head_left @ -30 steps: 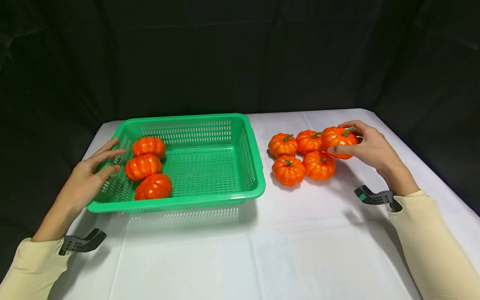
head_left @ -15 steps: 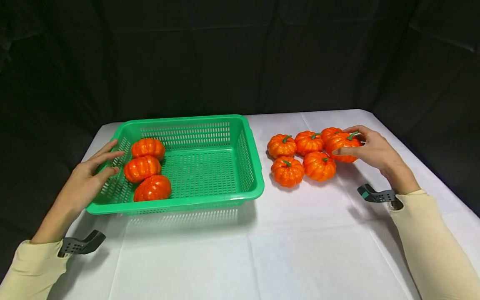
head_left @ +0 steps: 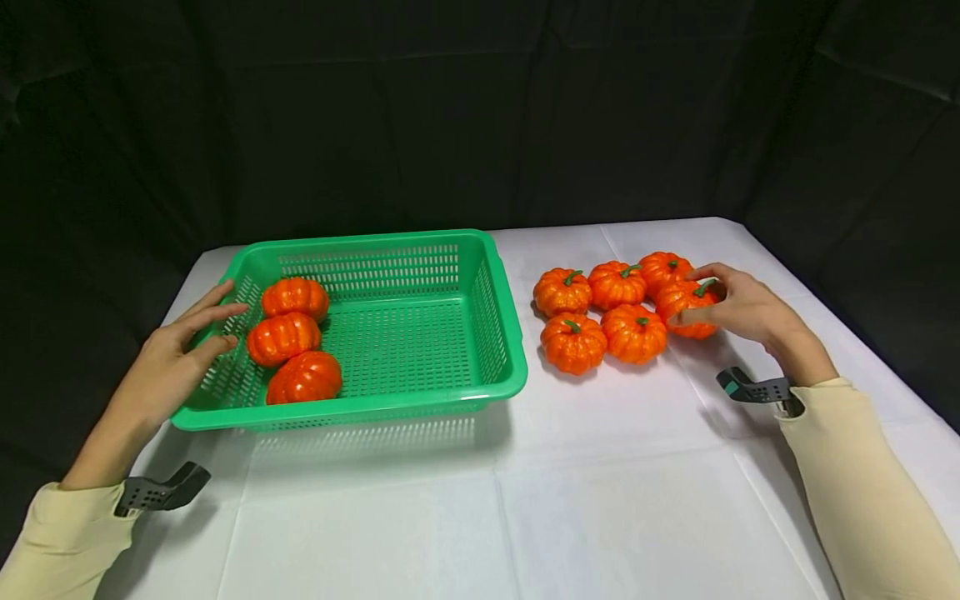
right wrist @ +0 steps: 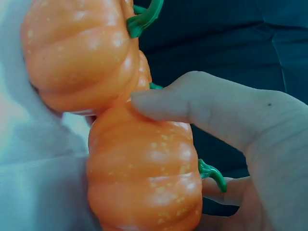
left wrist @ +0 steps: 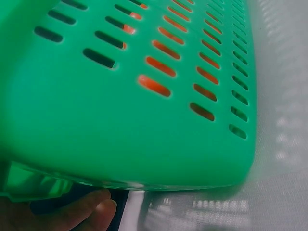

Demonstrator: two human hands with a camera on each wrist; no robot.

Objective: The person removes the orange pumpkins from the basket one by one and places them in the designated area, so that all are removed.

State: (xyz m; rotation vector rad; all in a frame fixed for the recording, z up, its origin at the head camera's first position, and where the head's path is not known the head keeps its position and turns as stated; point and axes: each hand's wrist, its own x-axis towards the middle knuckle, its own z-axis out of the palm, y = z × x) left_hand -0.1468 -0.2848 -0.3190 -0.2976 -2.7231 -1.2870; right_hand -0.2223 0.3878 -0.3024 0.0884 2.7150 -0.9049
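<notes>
In the head view my right hand [head_left: 750,312] grips a small orange pumpkin [head_left: 684,312] with a green stem, at the right end of a cluster on the table. The right wrist view shows the thumb lying across this pumpkin [right wrist: 144,178], with fingers on its far side past the stem. It sits against a neighbouring pumpkin [right wrist: 79,57]. My left hand [head_left: 168,358] is at the left rim of a green perforated basket [head_left: 390,406], fingers loosely extended over the edge. Its fingertips [left wrist: 98,211] appear below the basket wall [left wrist: 120,130] in the left wrist view.
Three glossy orange-red pumpkins [head_left: 285,337] lie in a row inside the basket's left part. Several other orange pumpkins [head_left: 573,342] stand close together right of the basket. A white cloth [head_left: 450,517] covers the table, and black fabric [head_left: 480,117] hangs behind.
My right hand has lowered the pumpkin and moved it slightly right and nearer, down beside the cluster. The pumpkin behind it now shows. My left hand stays at the basket rim.
</notes>
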